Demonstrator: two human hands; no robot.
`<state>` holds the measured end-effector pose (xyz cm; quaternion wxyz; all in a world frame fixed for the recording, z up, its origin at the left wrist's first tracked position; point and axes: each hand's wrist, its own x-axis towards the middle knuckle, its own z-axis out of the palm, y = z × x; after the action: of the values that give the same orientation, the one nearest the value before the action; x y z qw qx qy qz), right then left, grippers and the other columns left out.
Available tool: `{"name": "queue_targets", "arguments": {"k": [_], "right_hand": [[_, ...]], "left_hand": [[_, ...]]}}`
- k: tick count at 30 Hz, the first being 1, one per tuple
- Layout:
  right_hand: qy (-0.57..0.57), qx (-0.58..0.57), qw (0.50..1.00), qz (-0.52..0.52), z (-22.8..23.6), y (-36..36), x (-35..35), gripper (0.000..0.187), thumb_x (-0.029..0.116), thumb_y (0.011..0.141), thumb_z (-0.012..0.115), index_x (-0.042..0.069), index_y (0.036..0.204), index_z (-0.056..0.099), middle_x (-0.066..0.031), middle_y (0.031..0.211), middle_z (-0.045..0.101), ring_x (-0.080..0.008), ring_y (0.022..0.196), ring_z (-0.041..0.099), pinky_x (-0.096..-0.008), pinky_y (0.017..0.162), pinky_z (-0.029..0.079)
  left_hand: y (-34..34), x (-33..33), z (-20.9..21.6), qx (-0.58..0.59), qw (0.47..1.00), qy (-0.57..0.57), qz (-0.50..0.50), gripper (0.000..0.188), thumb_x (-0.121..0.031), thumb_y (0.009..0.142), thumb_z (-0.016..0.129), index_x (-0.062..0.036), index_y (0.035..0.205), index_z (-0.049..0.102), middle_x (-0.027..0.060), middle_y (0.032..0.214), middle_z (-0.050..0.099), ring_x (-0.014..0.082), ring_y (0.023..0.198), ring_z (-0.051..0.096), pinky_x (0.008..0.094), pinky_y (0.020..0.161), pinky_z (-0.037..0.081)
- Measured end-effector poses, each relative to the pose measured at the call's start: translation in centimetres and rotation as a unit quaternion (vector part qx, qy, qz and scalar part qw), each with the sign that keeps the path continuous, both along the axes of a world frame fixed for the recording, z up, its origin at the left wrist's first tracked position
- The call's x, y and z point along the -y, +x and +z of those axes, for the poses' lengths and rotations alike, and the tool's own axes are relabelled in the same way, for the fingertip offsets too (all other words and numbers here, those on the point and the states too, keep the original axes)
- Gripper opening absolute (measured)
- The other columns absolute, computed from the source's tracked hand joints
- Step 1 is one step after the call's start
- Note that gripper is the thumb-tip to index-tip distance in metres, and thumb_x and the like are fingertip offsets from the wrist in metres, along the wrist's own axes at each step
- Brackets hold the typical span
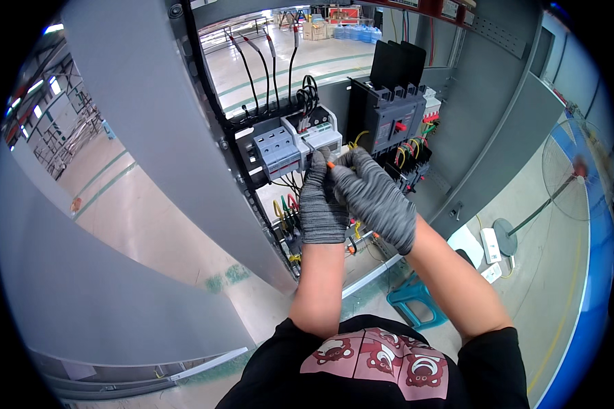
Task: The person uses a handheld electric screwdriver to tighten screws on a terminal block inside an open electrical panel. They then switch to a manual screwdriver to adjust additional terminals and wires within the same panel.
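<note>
Both my hands wear grey striped knit gloves and meet at the lower front of a light grey rail-mounted module (319,138). My left hand (323,208) is closed, its fingertips up against the module's lower edge. From the right, my right hand (378,201) reaches in, with thumb and fingers pinched together. A small orange piece (330,164) shows between the two hands; its kind is hidden by the fingers. Left of the module sits a row of grey breakers (278,151). A large moulded-case breaker (397,123) with a red toggle stands to the right.
An open grey metal cabinet frame (153,102) surrounds the work. Black cables (262,68) rise behind the module, and coloured wires (286,208) hang below. At the lower right are a teal stool (419,294), a white power strip (490,245) and a standing fan (573,170).
</note>
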<state>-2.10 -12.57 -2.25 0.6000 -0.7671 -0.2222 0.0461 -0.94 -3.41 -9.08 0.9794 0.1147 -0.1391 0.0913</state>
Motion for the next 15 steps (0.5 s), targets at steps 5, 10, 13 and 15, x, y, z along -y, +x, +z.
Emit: {"name": "queue_targets", "arguments": {"k": [5,10,13,15], "right_hand": [[-0.433,0.28,0.855,-0.062,2.3,-1.8,-2.0,0.028,0.014,0.09,0.045,-0.001,0.113,0.048,-0.0239,0.092,0.062,-0.0365,0.088,0.064,-0.0431,0.074,0.051],[-0.326,0.247,0.91,-0.07,1.0,-0.9,-1.6,0.021,0.011,0.092,0.041,0.003,0.11,0.05,-0.0104,0.071,0.064,-0.028,0.066,0.066,-0.0378,0.059,0.053],[0.228,-0.304,0.918,0.113,0.9,1.0,0.4,0.011,0.015,0.093,0.048,0.01,0.101,0.051,-0.001,0.066,0.056,-0.012,0.051,0.055,-0.0267,0.041,0.044],[0.328,-0.35,0.857,0.187,0.1,0.4,0.7,0.008,0.019,0.094,0.049,0.011,0.097,0.051,0.0029,0.065,0.052,-0.0046,0.046,0.045,-0.019,0.037,0.038]], "left_hand": [[0.5,-0.4,-1.0,-0.053,0.997,-0.03,-0.042,0.031,-0.03,0.095,0.051,-0.0063,0.115,0.056,0.0098,0.1,0.062,0.0222,0.087,0.059,0.0366,0.08,0.049],[0.7,-0.4,-1.3,-0.054,0.997,-0.046,-0.041,0.031,-0.029,0.094,0.054,-0.0061,0.115,0.057,0.0097,0.102,0.064,0.0207,0.091,0.06,0.0361,0.082,0.05],[0.0,0.4,0.8,-0.089,0.996,-0.02,0.0,0.031,-0.033,0.094,0.054,-0.0081,0.111,0.06,0.0042,0.096,0.064,0.016,0.084,0.063,0.0287,0.075,0.054],[0.8,-0.7,-0.7,0.046,0.959,-0.152,-0.235,0.028,-0.027,0.093,0.056,-0.0057,0.11,0.06,0.0056,0.097,0.065,0.0163,0.084,0.063,0.0278,0.075,0.055]]}}
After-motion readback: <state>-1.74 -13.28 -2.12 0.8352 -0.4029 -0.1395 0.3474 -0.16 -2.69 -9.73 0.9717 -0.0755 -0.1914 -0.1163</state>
